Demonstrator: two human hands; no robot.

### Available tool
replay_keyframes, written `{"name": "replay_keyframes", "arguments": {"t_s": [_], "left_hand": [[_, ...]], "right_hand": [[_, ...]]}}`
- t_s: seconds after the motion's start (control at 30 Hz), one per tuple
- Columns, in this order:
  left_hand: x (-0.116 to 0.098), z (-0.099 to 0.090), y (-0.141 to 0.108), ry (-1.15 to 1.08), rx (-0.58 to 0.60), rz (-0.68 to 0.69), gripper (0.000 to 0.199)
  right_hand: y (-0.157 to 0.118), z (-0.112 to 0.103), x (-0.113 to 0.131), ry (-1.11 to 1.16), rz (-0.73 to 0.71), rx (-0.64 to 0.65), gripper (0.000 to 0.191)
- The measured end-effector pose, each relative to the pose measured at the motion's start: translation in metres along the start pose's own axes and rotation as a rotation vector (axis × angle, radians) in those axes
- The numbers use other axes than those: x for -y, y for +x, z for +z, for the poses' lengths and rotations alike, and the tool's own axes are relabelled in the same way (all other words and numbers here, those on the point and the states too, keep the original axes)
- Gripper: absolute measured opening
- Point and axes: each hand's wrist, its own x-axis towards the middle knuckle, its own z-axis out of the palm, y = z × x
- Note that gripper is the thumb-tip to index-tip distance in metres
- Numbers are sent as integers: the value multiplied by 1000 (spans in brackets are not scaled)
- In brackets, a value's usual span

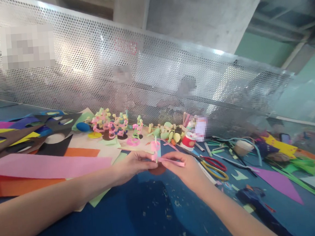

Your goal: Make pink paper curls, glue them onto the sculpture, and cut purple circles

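Observation:
In the middle of the head view stands a small paper craft (156,147), a pale green stem with pink paper loops on a round brown base (157,169). My left hand (132,167) closes its thumb and fingers on the craft's lower left side. From the right, my right hand (184,168) pinches a pink paper strip (174,163) whose one end meets the stem. Fingertips of both hands partly hide the base. Behind them, several similar paper crafts (111,127) stand upright on round bases.
Pink paper sheets (49,164) and cut felt-like scraps lie left. At right are red-and-yellow-handled scissors (214,167), a red-and-white cup (188,141), a purple sheet (280,184) and paper strips. A perforated metal screen (149,82) borders the blue table (113,223); blurred figures show behind it.

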Motion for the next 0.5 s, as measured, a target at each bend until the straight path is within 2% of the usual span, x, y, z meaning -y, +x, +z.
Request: {"name": "replay_keyframes", "arguments": {"t_s": [0.27, 0.5], "left_hand": [[2, -3, 2, 19, 16, 38, 17], [2, -3, 2, 41, -34, 33, 18]], "right_hand": [[1, 3, -5, 50, -10, 5, 19], [2, 3, -11, -50, -38, -29, 20]]}}
